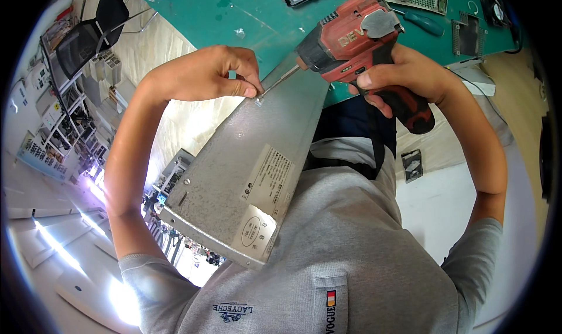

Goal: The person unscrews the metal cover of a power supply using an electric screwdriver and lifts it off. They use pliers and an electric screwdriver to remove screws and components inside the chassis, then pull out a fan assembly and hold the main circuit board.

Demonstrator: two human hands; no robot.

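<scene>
I have a long, silver-grey sheet-metal case (231, 152) slanting out from the grey shirt (357, 229), its white labels (255, 227) at the near end. Right of the case's far end, my right hand (404, 79) wraps a red-and-black power driver (351, 41). Its slim metal bit (284, 79) slants over the case toward my left hand (205, 73), curled at the far left edge; I can't tell whether its fingertips pinch anything. Beyond the case, a green tabletop (246, 18) bears a teal-handled screwdriver (422, 23).

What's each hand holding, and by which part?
The right hand holds the red-and-black power driver by its handle. Left hand: near the tip of the slim metal bit; grip unclear.
</scene>
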